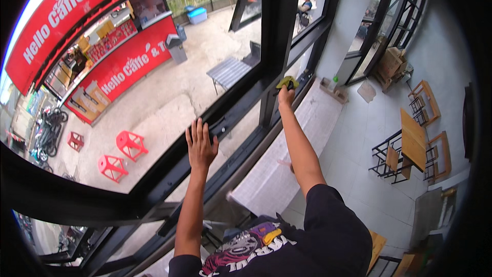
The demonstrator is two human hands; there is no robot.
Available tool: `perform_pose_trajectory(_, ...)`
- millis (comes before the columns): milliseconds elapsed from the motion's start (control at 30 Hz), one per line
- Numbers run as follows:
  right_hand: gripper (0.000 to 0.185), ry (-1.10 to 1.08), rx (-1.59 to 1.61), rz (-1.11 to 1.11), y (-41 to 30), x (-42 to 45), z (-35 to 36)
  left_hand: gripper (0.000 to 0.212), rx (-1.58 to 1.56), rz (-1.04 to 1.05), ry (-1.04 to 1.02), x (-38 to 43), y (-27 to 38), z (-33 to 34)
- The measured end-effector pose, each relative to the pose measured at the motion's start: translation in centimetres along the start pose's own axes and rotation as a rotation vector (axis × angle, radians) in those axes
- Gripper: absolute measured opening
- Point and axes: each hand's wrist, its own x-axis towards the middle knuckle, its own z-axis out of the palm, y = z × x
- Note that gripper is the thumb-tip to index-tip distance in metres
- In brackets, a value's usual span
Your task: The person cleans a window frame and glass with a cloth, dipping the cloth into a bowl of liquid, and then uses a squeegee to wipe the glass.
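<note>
My left hand (200, 148) lies against the lower rail of a black metal window frame (175, 150), its fingers a little apart, holding nothing. Farther along the frame, my right hand (286, 95) is shut on a yellow-green cloth (287, 82) beside a black upright post (282, 34). A small dark part also shows at these fingers; what it is cannot be told. Below my right arm runs a long, pale wood-grain counter (261, 184) along the window. An open wooden box (333, 90) and a bottle with a green top (335, 80) stand at its far end.
Outside stand a red kiosk (134, 65) bearing writing, red plastic stools (130, 142), a grey table (228, 71) and parked motorcycles (48, 132). Indoors at right are a wooden table (413, 138), chairs (424, 100) and cardboard boxes (391, 65). A person (305, 5) is seen beyond the glass.
</note>
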Motion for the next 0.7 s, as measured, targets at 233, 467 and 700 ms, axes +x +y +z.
perform_pose_trajectory(233,0.057,0.037,-0.161,-0.489,-9.4,7.2,5.2,0.060,-0.032,0.032,-0.066,0.6,0.9,0.2)
perform_pose_trajectory(467,0.061,0.299,-0.311,-1.146,-23.5,6.6,4.9,0.059,-0.015,0.002,-0.075,0.2,0.2,0.2)
perform_pose_trajectory(700,0.058,0.464,-0.427,-1.564,-49.6,12.3,2.1,0.058,-0.014,0.010,-0.065,0.2,0.4,0.4)
